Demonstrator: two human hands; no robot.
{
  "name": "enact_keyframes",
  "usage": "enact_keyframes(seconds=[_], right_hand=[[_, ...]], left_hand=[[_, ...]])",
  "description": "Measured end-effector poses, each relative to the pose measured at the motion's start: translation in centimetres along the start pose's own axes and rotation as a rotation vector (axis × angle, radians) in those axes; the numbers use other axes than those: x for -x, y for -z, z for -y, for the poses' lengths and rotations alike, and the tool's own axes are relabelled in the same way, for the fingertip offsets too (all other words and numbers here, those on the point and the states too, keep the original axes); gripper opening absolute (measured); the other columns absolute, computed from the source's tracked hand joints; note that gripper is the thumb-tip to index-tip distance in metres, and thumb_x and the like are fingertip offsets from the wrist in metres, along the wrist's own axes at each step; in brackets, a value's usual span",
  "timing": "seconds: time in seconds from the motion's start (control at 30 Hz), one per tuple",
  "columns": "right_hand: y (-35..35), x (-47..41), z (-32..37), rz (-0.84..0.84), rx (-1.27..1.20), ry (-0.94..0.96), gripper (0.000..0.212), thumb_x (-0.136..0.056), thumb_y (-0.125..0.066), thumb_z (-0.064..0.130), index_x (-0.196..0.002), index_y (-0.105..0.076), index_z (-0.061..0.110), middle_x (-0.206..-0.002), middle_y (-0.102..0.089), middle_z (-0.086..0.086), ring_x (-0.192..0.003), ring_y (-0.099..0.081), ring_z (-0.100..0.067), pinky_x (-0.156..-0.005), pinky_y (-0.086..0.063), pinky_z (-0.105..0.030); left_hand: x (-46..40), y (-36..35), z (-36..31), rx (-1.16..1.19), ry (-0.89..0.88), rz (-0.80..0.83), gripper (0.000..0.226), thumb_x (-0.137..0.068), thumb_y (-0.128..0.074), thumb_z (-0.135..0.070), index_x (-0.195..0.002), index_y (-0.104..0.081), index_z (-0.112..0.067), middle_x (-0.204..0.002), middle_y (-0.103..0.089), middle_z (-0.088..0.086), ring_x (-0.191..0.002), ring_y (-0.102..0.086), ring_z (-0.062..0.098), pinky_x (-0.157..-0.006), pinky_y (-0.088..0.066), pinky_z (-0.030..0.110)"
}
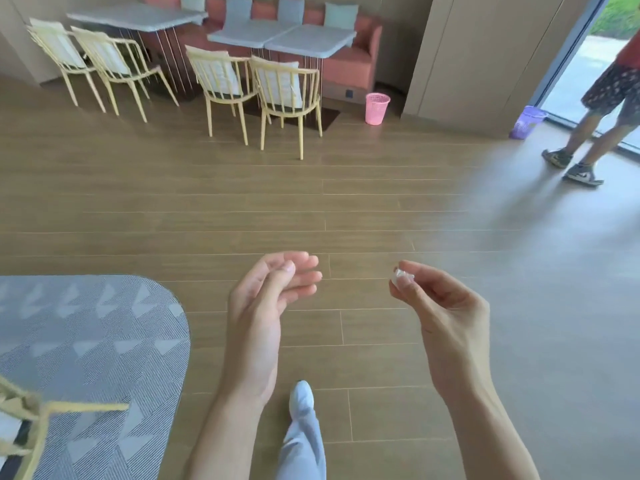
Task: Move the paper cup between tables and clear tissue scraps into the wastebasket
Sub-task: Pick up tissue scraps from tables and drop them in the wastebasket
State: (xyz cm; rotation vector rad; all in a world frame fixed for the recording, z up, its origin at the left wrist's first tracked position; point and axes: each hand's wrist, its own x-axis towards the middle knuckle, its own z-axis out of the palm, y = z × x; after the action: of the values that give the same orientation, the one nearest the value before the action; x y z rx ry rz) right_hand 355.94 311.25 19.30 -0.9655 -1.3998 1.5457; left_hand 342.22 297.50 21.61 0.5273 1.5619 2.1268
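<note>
Tissue scrap (401, 275), small, white and crumpled, sits pinched between the thumb and fingertips of my right hand (446, 320), held out in the air over the wooden floor (346, 209). My fingers are curled narrowly around it, so only a bit of it shows past the tips. My left hand (266, 306) is raised beside it, well apart, palm turned inward, fingers loosely bent and holding nothing; the thumb lies across toward the forefinger.

Below my left arm, the rounded corner of a grey patterned table (104, 341) fills the lower left, with part of a pale wooden chair (31, 414) blurred across its near edge. My own leg in light trousers and a white shoe (302, 396) shows between my forearms.

Across the floor, the pink wastebasket (377, 108) stands upright against the end of a coral bench (349, 64), just beside the wall panel. A purple basket (528, 122) stands farther right near the glass door, where another person's legs (595, 129) in dark shorts and trainers are seen. Grey-topped far tables (304, 38) with four pale chairs (287, 95) stand before the bench. No paper cup can be made out.
</note>
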Motion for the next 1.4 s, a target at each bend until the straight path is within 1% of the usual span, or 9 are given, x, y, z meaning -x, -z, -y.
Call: enact_keyframes(seconds=[0.17, 0.3, 0.47, 0.73, 0.87, 1.0, 1.1, 1.27, 1.4], right_hand=[[-5.1, -14.0, 0.9, -0.049, 0.024, 0.018, 0.011, -0.092, -0.078, 0.015, -0.102, -0.08, 0.019, -0.088, -0.081, 0.002, -0.089, -0.079, -0.018, -0.076, -0.052, -0.01], [-8.9, -23.4, 2.9, -0.075, -0.05, 0.077, 0.013, -0.09, -0.08, 0.021, -0.103, -0.081, 0.019, -0.089, -0.08, -0.003, -0.086, -0.078, -0.022, -0.081, -0.057, -0.018], [-12.4, -32.9, 2.6, -0.08, -0.081, 0.073, 0.008, -0.089, -0.08, 0.021, -0.097, -0.082, 0.021, -0.085, -0.079, -0.007, -0.077, -0.074, -0.021, -0.081, -0.06, -0.026], [-16.4, -52.7, -1.1, -0.079, -0.089, 0.055, 0.007, -0.093, -0.077, 0.015, -0.098, -0.081, 0.017, -0.083, -0.079, -0.005, -0.076, -0.075, -0.018, -0.079, -0.059, -0.026], [-19.5, -64.8, -0.6, -0.014, -0.093, 0.068, 0.012, -0.094, -0.075, 0.016, -0.106, -0.078, 0.013, -0.082, -0.078, -0.004, -0.076, -0.074, -0.018, -0.085, -0.062, -0.033], [-21.3, -76.3, 2.4, 0.008, -0.161, 0.116, 0.012, -0.094, -0.076, 0.017, -0.105, -0.077, 0.014, -0.083, -0.077, -0.006, -0.074, -0.072, -0.019, -0.08, -0.059, -0.028], [-21.8, -82.6, 3.2, 0.004, -0.146, 0.111, 0.012, -0.094, -0.076, 0.017, -0.106, -0.078, 0.014, -0.086, -0.078, -0.007, -0.076, -0.073, -0.019, -0.081, -0.06, -0.028], [-22.7, -91.9, 0.9, -0.042, -0.131, -0.007, 0.012, -0.092, -0.078, 0.019, -0.104, -0.079, 0.018, -0.091, -0.08, -0.008, -0.086, -0.078, -0.021, -0.084, -0.059, -0.023], [-23.5, -100.9, -1.0, -0.085, -0.093, -0.056, 0.014, -0.091, -0.079, 0.021, -0.105, -0.079, 0.019, -0.092, -0.08, -0.007, -0.09, -0.078, -0.02, -0.08, -0.056, -0.015]], left_hand=[[-15.9, -3.5, 1.2, 0.02, 0.018, 0.08, 0.024, -0.093, -0.053, -0.022, -0.098, -0.074, -0.01, -0.106, -0.078, 0.013, -0.1, -0.075, 0.031, -0.09, -0.056, 0.042], [-27.3, -7.0, 0.0, 0.043, -0.016, 0.155, 0.023, -0.094, -0.053, -0.021, -0.097, -0.074, -0.012, -0.106, -0.078, 0.012, -0.099, -0.075, 0.03, -0.09, -0.058, 0.042], [-36.9, -10.7, 1.3, 0.024, 0.008, 0.222, 0.024, -0.094, -0.053, -0.022, -0.099, -0.074, -0.011, -0.107, -0.078, 0.012, -0.101, -0.074, 0.031, -0.092, -0.057, 0.045], [-54.3, -15.7, 6.7, -0.034, 0.033, 0.185, 0.024, -0.092, -0.054, -0.022, -0.097, -0.074, -0.011, -0.107, -0.078, 0.013, -0.1, -0.074, 0.031, -0.091, -0.057, 0.046], [-64.6, -20.1, 7.6, -0.093, 0.005, 0.157, 0.025, -0.092, -0.053, -0.021, -0.098, -0.073, -0.008, -0.107, -0.078, 0.013, -0.1, -0.075, 0.031, -0.094, -0.057, 0.048], [-74.8, -24.9, 6.9, -0.066, -0.06, 0.148, 0.025, -0.093, -0.053, -0.021, -0.097, -0.074, -0.01, -0.108, -0.077, 0.014, -0.102, -0.074, 0.032, -0.093, -0.056, 0.047], [-80.6, -28.2, 7.7, -0.074, -0.056, 0.146, 0.025, -0.093, -0.052, -0.021, -0.098, -0.074, -0.009, -0.108, -0.077, 0.014, -0.101, -0.074, 0.032, -0.093, -0.056, 0.047], [-90.4, -33.0, 11.8, -0.054, 0.016, 0.149, 0.025, -0.091, -0.054, -0.022, -0.097, -0.074, -0.009, -0.106, -0.078, 0.012, -0.099, -0.075, 0.03, -0.093, -0.056, 0.047], [-99.8, -37.0, 15.7, -0.037, 0.074, 0.185, 0.024, -0.091, -0.054, -0.021, -0.094, -0.075, -0.012, -0.106, -0.078, 0.012, -0.1, -0.075, 0.031, -0.092, -0.056, 0.045]])
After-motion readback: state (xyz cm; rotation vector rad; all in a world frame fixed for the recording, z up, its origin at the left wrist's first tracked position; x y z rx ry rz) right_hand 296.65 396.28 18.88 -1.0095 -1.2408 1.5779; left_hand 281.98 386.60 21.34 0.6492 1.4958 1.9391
